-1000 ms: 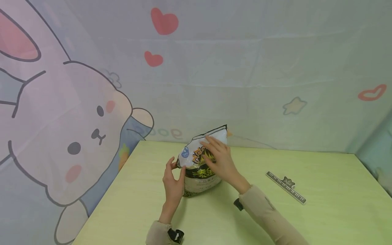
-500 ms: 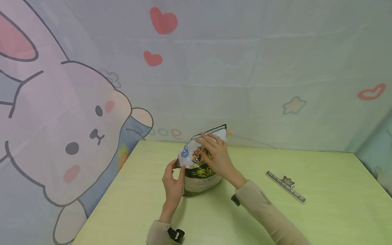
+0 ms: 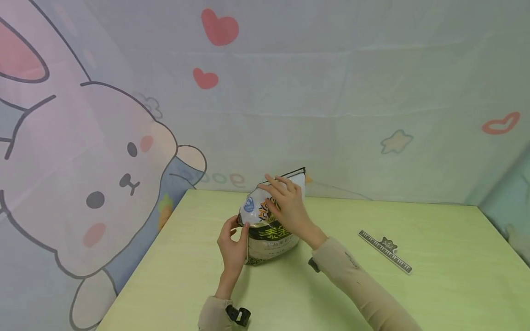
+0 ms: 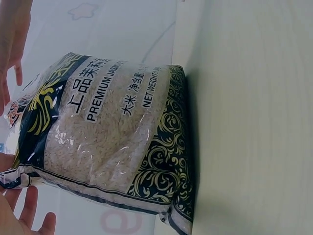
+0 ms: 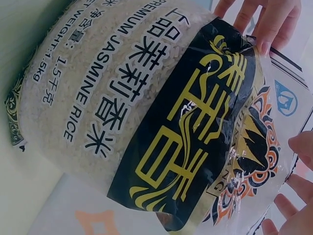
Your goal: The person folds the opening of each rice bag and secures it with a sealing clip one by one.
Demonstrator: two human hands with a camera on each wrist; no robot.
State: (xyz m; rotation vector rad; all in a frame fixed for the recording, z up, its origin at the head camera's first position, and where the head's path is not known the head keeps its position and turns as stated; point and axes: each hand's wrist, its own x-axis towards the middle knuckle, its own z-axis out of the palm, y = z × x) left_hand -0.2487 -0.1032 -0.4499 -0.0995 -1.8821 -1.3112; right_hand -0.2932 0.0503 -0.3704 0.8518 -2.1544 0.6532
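Observation:
A clear-fronted bag of jasmine rice (image 3: 271, 246) stands upright on the table, its white top (image 3: 252, 204) slanting up to the right. My left hand (image 3: 233, 243) pinches the bag's left edge at mid-height, thumb in front and fingers behind. In the left wrist view, the left fingers (image 4: 29, 208) show beside the dark-striped side seam. Over the upper front of the bag lies my right hand (image 3: 291, 207), fingers spread and fingertips at the top edge, hiding part of the printed emblem. The right thumb (image 5: 301, 144) overlaps the white top in the right wrist view.
A ruler-shaped clip (image 3: 385, 252) with a piano-key pattern and a small cat-shaped handle lies to the right on the pale table (image 3: 447, 243). Behind the table hangs a printed cloth (image 3: 331, 92) with a rabbit and hearts.
My right hand has slid left along the bag's top, its fingertips now reaching past the top edge. The left hand keeps its grip and the bag has stayed in place.

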